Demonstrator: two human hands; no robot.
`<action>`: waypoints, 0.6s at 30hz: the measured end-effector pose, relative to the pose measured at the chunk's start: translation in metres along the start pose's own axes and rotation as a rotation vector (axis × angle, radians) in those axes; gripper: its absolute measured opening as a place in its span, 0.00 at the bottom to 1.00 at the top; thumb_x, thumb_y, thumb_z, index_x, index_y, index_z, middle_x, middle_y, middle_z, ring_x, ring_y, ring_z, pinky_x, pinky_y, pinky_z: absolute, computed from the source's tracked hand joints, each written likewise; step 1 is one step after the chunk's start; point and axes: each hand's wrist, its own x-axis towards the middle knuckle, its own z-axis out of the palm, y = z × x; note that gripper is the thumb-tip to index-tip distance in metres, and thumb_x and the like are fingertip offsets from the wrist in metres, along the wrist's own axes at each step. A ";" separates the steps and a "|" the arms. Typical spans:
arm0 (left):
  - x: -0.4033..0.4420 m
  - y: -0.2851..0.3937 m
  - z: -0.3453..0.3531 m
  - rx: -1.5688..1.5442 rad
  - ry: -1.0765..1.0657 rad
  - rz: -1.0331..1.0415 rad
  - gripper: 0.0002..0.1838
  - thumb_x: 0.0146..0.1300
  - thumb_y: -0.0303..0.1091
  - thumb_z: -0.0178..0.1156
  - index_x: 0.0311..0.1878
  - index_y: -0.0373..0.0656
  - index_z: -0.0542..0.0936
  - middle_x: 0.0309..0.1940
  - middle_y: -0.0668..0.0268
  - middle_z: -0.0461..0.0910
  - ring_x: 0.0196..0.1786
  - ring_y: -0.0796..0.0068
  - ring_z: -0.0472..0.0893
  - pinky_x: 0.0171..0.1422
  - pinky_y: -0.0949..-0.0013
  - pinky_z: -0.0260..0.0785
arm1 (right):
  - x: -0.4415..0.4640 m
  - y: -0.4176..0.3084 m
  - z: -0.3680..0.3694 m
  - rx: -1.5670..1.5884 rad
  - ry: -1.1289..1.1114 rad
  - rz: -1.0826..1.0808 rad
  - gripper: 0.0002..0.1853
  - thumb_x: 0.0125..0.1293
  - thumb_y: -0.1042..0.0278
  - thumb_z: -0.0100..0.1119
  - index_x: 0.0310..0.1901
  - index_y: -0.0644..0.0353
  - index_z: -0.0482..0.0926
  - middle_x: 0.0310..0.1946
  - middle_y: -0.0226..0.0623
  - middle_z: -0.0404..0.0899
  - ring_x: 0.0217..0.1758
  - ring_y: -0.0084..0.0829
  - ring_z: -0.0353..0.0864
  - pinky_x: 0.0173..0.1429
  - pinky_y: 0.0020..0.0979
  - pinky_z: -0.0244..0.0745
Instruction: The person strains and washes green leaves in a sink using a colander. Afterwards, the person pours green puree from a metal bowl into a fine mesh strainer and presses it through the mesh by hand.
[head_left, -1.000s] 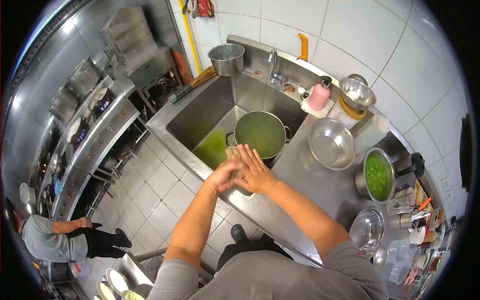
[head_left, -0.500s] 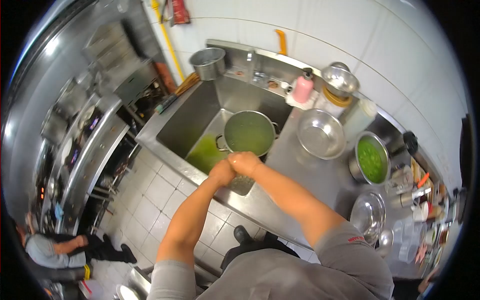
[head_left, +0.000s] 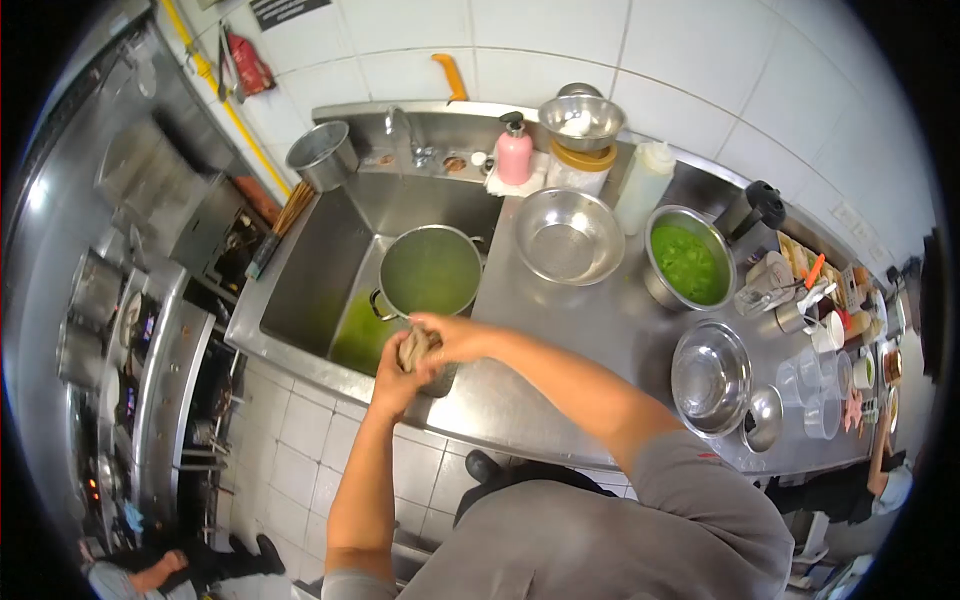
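Note:
A wrung, greyish-beige cloth (head_left: pixel 418 346) is bunched between my two hands over the front edge of the sink. My left hand (head_left: pixel 396 378) holds it from the left and below, fingers wrapped round it. On its right side, my right hand (head_left: pixel 450 338) grips it too. Just beyond my hands, a two-handled metal pot (head_left: pixel 430 270) of green liquid stands in the sink (head_left: pixel 300 290). Green liquid also lies on the sink floor left of the pot. The faucet (head_left: pixel 405 135) rises behind it.
Right of the sink, the steel counter (head_left: pixel 560 350) bears an empty bowl (head_left: pixel 570 237), a pot of green leaves (head_left: pixel 688 262), a pink pump bottle (head_left: pixel 514 152) and a shiny basin (head_left: pixel 710 378). Co-workers are at lower left (head_left: pixel 150 575) and far right (head_left: pixel 885 485).
My view has turned to the right. My hands, pressed together and then closed in fists, now hold the bunched cloth in plain sight. A second co-worker has come into view at the right.

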 end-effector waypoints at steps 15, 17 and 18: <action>-0.020 0.119 0.011 -0.221 0.499 0.170 0.12 0.85 0.41 0.54 0.53 0.42 0.77 0.42 0.73 0.79 0.43 0.84 0.76 0.51 0.74 0.72 | -0.079 -0.033 -0.020 -0.499 0.195 -0.060 0.26 0.63 0.79 0.59 0.65 0.64 0.80 0.60 0.42 0.82 0.63 0.44 0.81 0.70 0.37 0.76; -0.025 0.129 0.014 -0.155 0.498 0.173 0.11 0.84 0.41 0.55 0.53 0.43 0.77 0.42 0.73 0.79 0.43 0.84 0.76 0.50 0.75 0.72 | -0.076 -0.018 -0.012 -0.436 0.246 -0.092 0.24 0.65 0.78 0.56 0.63 0.64 0.81 0.59 0.42 0.82 0.62 0.41 0.82 0.69 0.37 0.76; -0.027 0.135 0.017 -0.090 0.486 0.172 0.11 0.84 0.41 0.56 0.53 0.43 0.77 0.43 0.74 0.78 0.43 0.84 0.76 0.50 0.75 0.71 | -0.075 -0.020 -0.007 -0.369 0.308 -0.117 0.22 0.67 0.77 0.53 0.62 0.64 0.82 0.59 0.41 0.83 0.61 0.39 0.82 0.69 0.36 0.76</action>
